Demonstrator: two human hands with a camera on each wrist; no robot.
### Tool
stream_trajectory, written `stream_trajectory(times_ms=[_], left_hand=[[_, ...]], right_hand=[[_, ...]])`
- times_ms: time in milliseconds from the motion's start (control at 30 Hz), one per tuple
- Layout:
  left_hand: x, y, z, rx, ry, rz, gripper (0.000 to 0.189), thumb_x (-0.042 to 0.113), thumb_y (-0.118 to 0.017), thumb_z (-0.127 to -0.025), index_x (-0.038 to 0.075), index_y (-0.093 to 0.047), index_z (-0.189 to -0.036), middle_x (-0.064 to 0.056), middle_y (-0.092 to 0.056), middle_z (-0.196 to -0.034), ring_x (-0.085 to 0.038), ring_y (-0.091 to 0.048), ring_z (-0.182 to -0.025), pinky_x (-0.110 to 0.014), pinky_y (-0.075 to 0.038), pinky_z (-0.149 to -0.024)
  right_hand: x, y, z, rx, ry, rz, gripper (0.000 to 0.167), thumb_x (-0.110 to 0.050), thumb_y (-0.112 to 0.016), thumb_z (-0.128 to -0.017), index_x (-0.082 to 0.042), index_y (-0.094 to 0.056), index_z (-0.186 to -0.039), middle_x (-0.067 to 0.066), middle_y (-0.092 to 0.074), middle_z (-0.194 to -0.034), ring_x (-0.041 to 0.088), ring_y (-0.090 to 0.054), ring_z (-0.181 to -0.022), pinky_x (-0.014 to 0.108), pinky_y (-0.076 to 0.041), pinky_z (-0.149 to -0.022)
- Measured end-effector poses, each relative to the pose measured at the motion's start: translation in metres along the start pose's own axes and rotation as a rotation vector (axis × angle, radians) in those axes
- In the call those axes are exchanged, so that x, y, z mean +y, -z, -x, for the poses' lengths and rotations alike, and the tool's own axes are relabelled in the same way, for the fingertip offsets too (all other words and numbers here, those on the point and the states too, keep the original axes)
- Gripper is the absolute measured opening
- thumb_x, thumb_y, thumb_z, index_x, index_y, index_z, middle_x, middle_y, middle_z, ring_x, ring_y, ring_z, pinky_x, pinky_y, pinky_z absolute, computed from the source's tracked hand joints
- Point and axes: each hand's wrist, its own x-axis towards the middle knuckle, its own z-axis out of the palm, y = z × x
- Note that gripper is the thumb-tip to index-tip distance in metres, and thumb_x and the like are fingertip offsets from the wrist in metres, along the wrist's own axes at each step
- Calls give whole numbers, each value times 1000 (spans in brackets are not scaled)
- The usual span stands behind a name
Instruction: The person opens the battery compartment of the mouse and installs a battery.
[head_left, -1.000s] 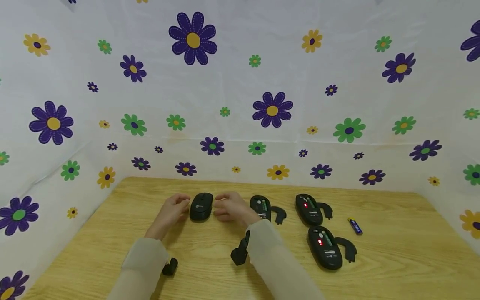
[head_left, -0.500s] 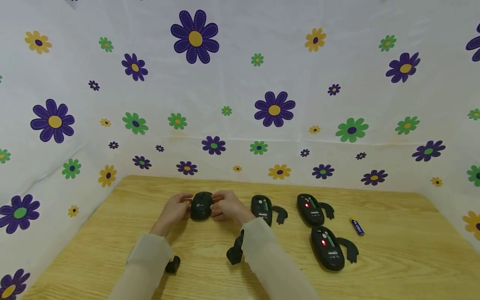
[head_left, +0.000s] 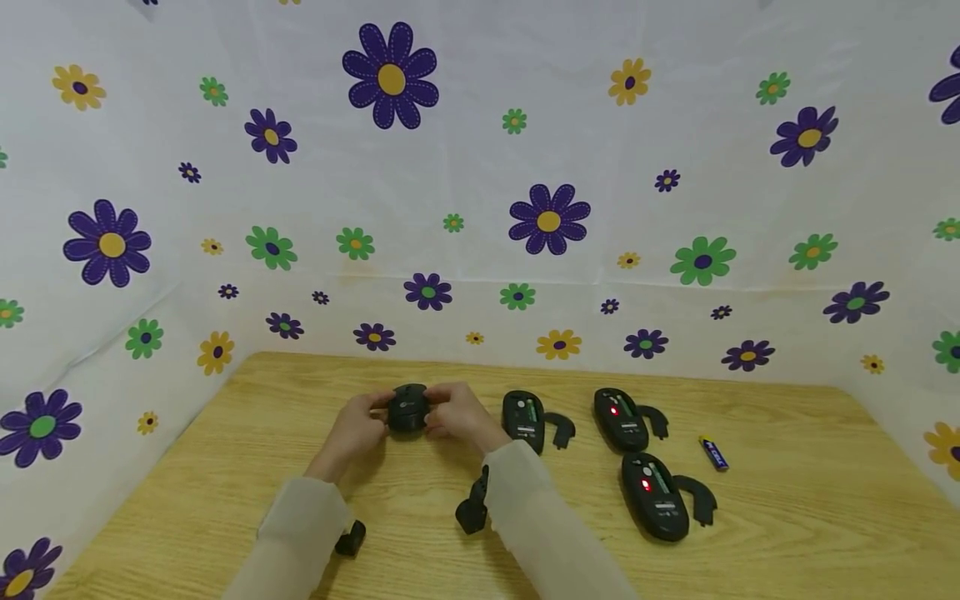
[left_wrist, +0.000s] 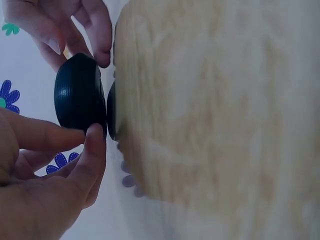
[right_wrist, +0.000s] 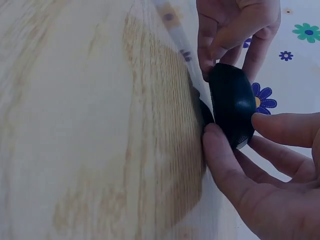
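A black computer mouse [head_left: 408, 410] is held by its sides between both hands, buttons up. My left hand [head_left: 356, 429] pinches its left side with thumb and fingers. On the other side, the fingers of my right hand [head_left: 461, 417] grip the right edge. In the left wrist view the mouse [left_wrist: 80, 95] is raised a little off the table, with a thin gap and a dark reflection under it. The right wrist view shows the mouse [right_wrist: 232, 102] from its rear end, thumb and fingers of both hands at its edges. Its underside is hidden.
Right of the hands, three mice lie belly up: one nearest [head_left: 522, 421], one farther right [head_left: 621, 419], one in front [head_left: 655, 497]. Batteries show inside, and curved covers lie beside them. Two glow red. A loose battery [head_left: 713, 453] lies at the right on the wooden table [head_left: 795, 517].
Both hands have closed in on the mouse from its two sides and taken hold of it. The mouse has shifted slightly right and come up off the table.
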Motion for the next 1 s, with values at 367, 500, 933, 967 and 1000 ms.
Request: stream_trajectory(times_ms=[367, 500, 933, 967, 1000], left_hand=[[6, 3, 8, 31, -14, -18, 63, -20, -54, -77, -9, -55, -139, -34, -48, -143, -43, -57, -122, -40, -51, -92], [8, 4, 13, 32, -37, -13, 59, -18, -57, -80, -9, -56, -138, -33, -50, -142, -42, -61, -115, -40, -54, -88], [16, 4, 29, 33, -155, -40, 38, -3, -67, -95, -7, -62, -133, -27, -61, -130, -34, -67, -103, -50, -56, -93], [17, 4, 31, 31, -158, -37, 37, -1, -67, -96, -6, -63, -132, -26, -62, -129, -33, -67, -103, -51, -56, -93], [17, 4, 32, 32, -157, -35, 36, 0, -68, -95, -5, -63, -131, -25, -63, -128, -32, -67, -102, -51, -55, -93]], right_hand=[[-10, 3, 13, 25, 110, 231, 48, 11, -69, -83, 3, -66, -130, 18, -64, -124, 33, -59, -113, 45, -52, -97], [-14, 5, 19, 30, 137, 280, 44, 9, -71, -85, 4, -66, -129, 18, -64, -123, 28, -64, -100, 40, -57, -86], [-21, 13, 33, 26, 226, 393, 32, 3, -74, -88, 3, -71, -120, 14, -68, -108, 25, -67, -91, 35, -60, -75], [-21, 14, 34, 24, 229, 395, 32, 2, -74, -89, 3, -71, -121, 14, -68, -109, 25, -67, -91, 35, -60, -75], [-22, 14, 36, 20, 233, 392, 33, 2, -74, -89, 3, -71, -121, 14, -67, -109, 24, -67, -90, 35, -60, -75]])
